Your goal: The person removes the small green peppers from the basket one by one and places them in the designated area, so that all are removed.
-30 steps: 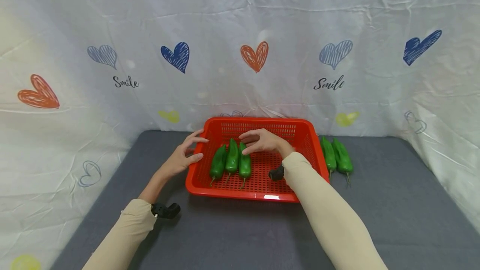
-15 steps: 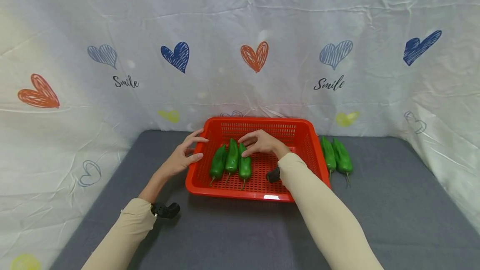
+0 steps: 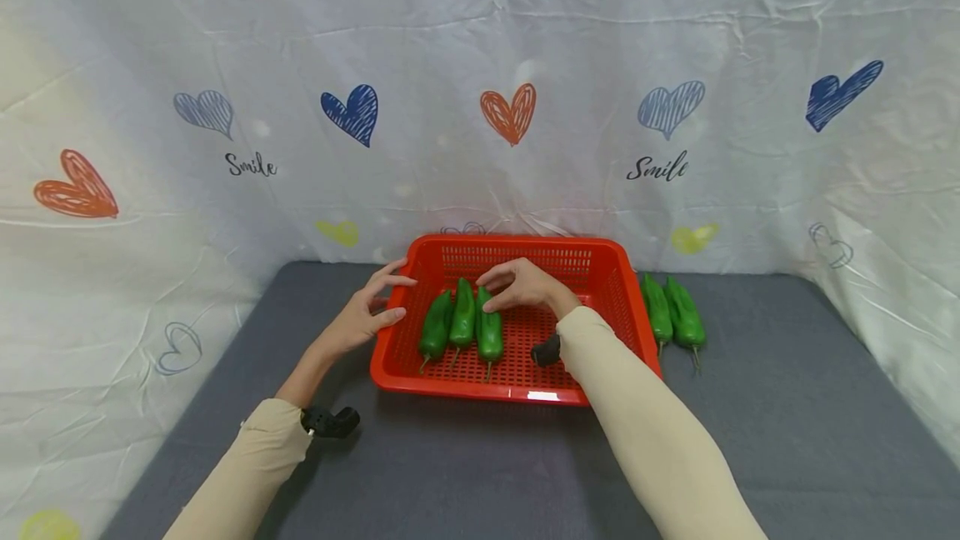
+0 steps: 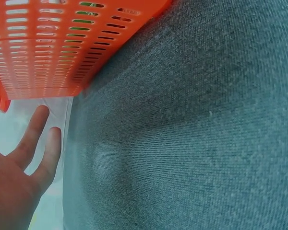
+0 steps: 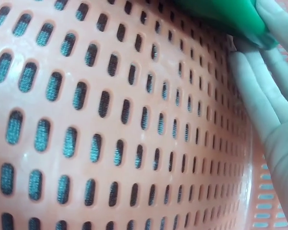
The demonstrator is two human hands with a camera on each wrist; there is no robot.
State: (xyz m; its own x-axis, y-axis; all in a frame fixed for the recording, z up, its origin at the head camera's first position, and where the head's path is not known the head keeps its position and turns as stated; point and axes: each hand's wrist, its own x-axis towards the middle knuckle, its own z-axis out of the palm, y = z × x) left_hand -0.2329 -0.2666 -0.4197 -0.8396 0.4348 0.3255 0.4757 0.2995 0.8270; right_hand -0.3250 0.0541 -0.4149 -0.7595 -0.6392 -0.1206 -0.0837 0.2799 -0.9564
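Observation:
Three long green peppers lie side by side in the left half of a red plastic basket (image 3: 450,390), stems toward me. My right hand (image 3: 521,283) pinches the far end of the rightmost green pepper (image 3: 491,338). The right wrist view has the thumb on one side of that pepper (image 5: 225,14) and the fingers on the other, close over the slotted floor. At the basket's left side, my left hand (image 3: 358,322) rests with spread fingers at the rim. Its wrist view shows the splayed fingers (image 4: 34,136) beside the slotted wall.
Two more green peppers (image 3: 686,317) lie on the grey tabletop (image 3: 795,407), just right of the basket. Behind the table hangs a white cloth (image 3: 435,40) printed with hearts.
My right hand has come slightly down and left, closing its thumb and fingers on the rightmost pepper. That pepper's stem end has shifted slightly right. The left hand stays at the rim.

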